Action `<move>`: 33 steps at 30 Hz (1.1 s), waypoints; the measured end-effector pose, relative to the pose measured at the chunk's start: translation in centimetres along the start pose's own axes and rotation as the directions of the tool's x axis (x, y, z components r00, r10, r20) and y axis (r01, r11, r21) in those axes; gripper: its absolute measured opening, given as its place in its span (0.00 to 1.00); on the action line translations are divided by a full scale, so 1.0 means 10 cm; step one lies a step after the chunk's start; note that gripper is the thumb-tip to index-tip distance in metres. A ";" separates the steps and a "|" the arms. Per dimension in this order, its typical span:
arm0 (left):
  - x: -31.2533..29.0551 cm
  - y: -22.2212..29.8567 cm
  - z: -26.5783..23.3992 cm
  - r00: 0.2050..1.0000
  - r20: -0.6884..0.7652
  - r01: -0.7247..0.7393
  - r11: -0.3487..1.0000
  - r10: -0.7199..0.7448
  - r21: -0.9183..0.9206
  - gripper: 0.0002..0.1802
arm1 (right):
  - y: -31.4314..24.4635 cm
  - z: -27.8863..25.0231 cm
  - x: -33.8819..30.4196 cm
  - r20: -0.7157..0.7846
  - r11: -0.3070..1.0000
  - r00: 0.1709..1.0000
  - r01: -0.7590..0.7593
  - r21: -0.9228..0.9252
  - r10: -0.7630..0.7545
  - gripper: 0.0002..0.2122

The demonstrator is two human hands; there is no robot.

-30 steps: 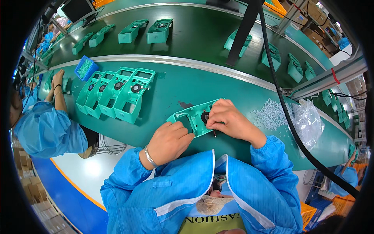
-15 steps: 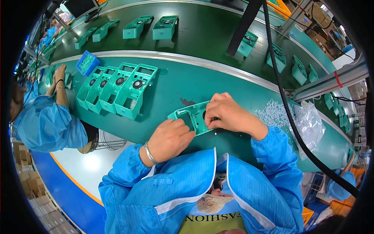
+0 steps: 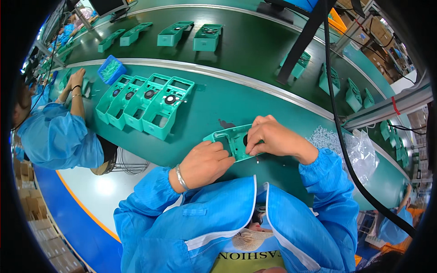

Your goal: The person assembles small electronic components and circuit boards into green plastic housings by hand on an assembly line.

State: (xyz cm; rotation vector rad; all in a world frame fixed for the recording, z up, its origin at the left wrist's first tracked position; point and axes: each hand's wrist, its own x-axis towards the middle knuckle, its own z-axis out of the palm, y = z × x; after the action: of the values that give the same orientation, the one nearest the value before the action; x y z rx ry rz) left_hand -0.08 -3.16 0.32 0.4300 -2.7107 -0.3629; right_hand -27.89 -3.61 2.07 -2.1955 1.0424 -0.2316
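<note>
A green plastic housing (image 3: 234, 142) lies on the bench in front of me, its open, ribbed side up. My left hand (image 3: 205, 164) grips its left end, fingers curled over the near wall. Over the right end is my right hand (image 3: 274, 139), thumb and fingers pinched together beside a round black part (image 3: 246, 140) set in the housing. Whatever sits between those fingertips is hidden. To the left, several similar green housings (image 3: 150, 116) stand side by side, each with a round part in it.
Small translucent pieces (image 3: 324, 138) lie heaped at the right beside a clear plastic bag (image 3: 364, 152). A blue bin (image 3: 111, 69) of green parts stands far left, near a co-worker (image 3: 61, 132). More housings sit on the dark conveyor (image 3: 250, 50). A black cable (image 3: 337, 109) hangs at right.
The whole view has shifted slightly, so the bench things appear further right. My left hand still holds the housing, and my right hand stays pinched at the round black part.
</note>
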 end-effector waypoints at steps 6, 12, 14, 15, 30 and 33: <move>0.02 0.00 0.00 1.000 -0.029 -0.003 1.000 0.003 0.010 0.06 | 0.05 0.04 -0.09 -0.065 0.998 0.998 -0.015 0.066 0.019 0.04; 0.03 -0.01 -0.01 0.999 -0.035 -0.007 1.000 0.006 -0.022 0.09 | -0.05 0.06 -0.08 -0.061 0.996 0.996 -0.064 0.054 0.067 0.03; 0.03 0.00 -0.01 0.999 -0.042 -0.007 1.000 0.006 -0.024 0.09 | -0.06 0.07 -0.07 -0.057 0.996 0.995 -0.077 0.049 0.080 0.03; 0.04 0.00 -0.02 0.999 -0.038 -0.008 1.000 0.007 -0.020 0.09 | -0.06 0.07 -0.07 -0.067 0.997 0.995 -0.065 0.032 0.067 0.03; 0.03 -0.01 0.02 0.997 -0.075 0.001 1.000 -0.001 -0.012 0.09 | -0.27 0.21 -0.18 -0.300 0.894 0.918 0.110 -0.435 -0.259 0.05; 0.03 -0.02 0.01 0.997 -0.079 -0.002 1.000 0.001 -0.011 0.10 | -0.21 0.18 -0.27 -0.420 0.922 0.879 0.055 -0.382 -0.226 0.05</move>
State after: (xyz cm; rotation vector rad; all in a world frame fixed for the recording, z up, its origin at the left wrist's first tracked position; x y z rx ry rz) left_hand -0.30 -3.43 0.24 0.4299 -2.6309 -0.3522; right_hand -27.59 0.24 2.40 -2.6314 1.2513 -0.7063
